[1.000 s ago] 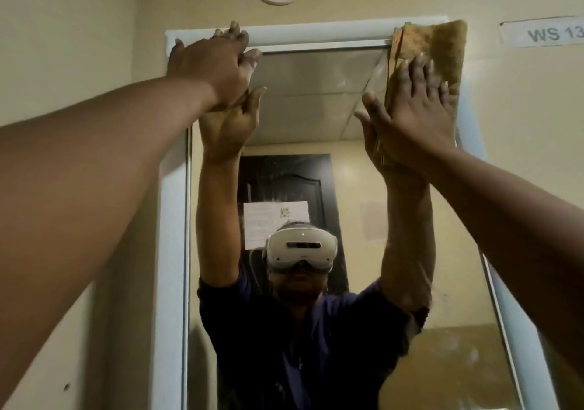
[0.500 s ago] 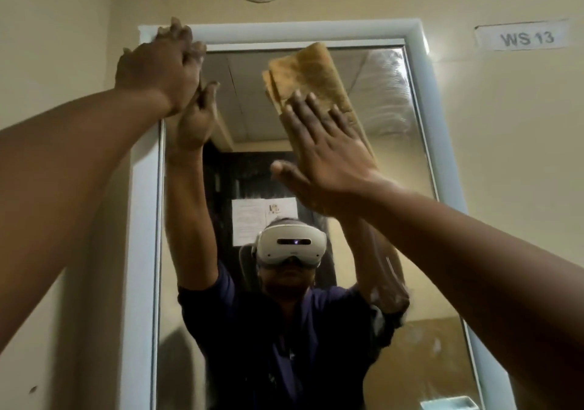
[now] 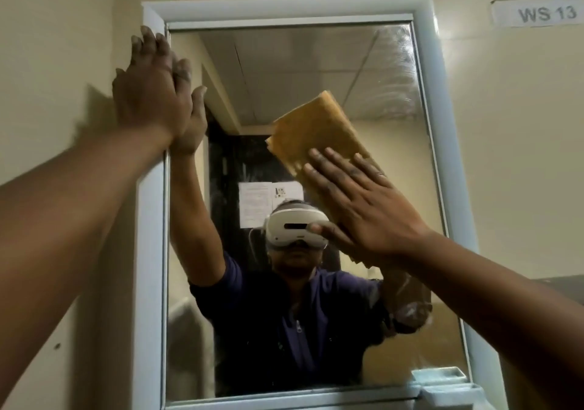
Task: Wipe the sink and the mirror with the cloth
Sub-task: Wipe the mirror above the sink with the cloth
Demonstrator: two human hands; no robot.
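Observation:
A wall mirror (image 3: 316, 71) in a white frame fills the middle of the view. My right hand (image 3: 363, 207) lies flat on a folded tan cloth (image 3: 316, 131) and presses it against the glass near the mirror's centre. The cloth's upper end sticks out past my fingers, tilted up to the left. My left hand (image 3: 151, 93) rests flat with fingers spread on the mirror's upper left frame edge and holds nothing. Streaky smears show on the glass at the upper right. The sink is out of view.
A small white soap tray (image 3: 455, 392) sits at the mirror's lower right corner. A label reading WS 13 (image 3: 543, 13) is on the cream wall at the upper right. The mirror reflects a person in a headset and a dark door.
My right hand has dragged the cloth down and to the left, from the mirror's top right corner to its centre. My left hand stays on the upper left frame; the view has tilted down.

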